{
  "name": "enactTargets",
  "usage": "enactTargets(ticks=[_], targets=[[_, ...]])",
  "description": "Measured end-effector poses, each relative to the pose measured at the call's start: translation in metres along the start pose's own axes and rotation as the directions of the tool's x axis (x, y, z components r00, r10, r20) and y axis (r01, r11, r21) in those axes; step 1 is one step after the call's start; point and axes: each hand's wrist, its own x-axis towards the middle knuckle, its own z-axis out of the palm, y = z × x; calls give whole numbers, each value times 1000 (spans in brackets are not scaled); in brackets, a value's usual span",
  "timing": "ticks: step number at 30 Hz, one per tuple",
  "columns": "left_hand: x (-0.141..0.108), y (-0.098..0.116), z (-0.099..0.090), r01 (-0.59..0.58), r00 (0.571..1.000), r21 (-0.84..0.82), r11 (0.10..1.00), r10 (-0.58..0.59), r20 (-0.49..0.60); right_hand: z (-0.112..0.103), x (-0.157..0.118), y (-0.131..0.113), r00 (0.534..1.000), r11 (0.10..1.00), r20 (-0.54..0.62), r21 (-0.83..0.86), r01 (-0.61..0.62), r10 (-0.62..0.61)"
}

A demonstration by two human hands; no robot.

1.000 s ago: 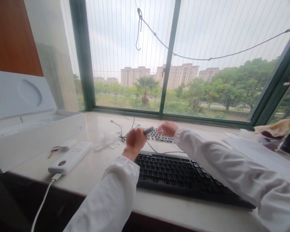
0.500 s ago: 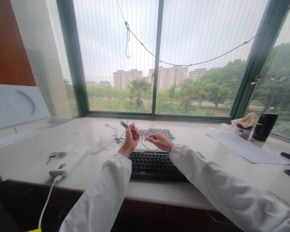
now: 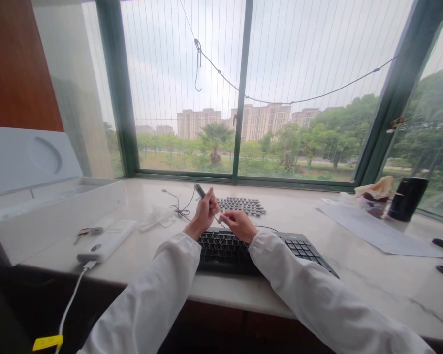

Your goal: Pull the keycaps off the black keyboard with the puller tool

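My left hand [image 3: 206, 210] is closed around a dark, slim, brush-like tool [image 3: 201, 191], whose end sticks up past the thumb. Close beside it, my right hand [image 3: 239, 224] has thumb and fingertips pinched together; what they hold, if anything, is too small to make out. Both hands are above the back edge of a black keyboard [image 3: 225, 250]. Its main block looks stripped of keycaps, while the number pad [image 3: 301, 248] at its right has its keys. Behind the hands, loose keycaps [image 3: 242, 205] lie in rows on the white countertop.
A coiled black cable [image 3: 182, 211] and crumpled clear plastic [image 3: 157, 219] lie left of the hands. Farther left are a white power bank [image 3: 109, 241] with a cable, keys [image 3: 82, 233] and an open white box [image 3: 59, 226]. Paper [image 3: 376, 231] and a black cup [image 3: 408, 199] stand right.
My right hand has drawn back a little, its stretched fingers now pinched close to my left hand. The brush-like tool has tipped more upright. The number pad has come into view.
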Motion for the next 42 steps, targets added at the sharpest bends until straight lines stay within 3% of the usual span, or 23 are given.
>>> enactTargets(ticks=[5,8,14,21,25,30,36,42], targets=[[2,0,-4,-13,1000,21,1000,13,-18,-8,-8,5,999,924,29,-382,-2,14],[3,-2,-7,-41,996,102,994,49,-73,-11,-10,7,995,866,93,-499,29,20],[6,-9,-13,33,982,289,957,23,-189,-4,-11,-2,985,842,169,-525,128,-44],[3,-27,-8,64,944,402,913,75,-321,1,-11,-5,986,848,162,-517,119,-39],[-2,-36,-1,29,934,556,831,176,-312,1,-10,-3,985,853,163,-504,139,-65],[-1,-32,-3,-50,882,574,818,305,-358,3,-9,0,988,875,141,-468,119,-59],[2,-32,-7,-55,887,577,815,305,-346,7,-8,1,985,878,157,-457,140,-75],[2,-36,-8,-57,896,598,800,305,-322,7,-7,-1,969,826,202,-517,226,-139]])
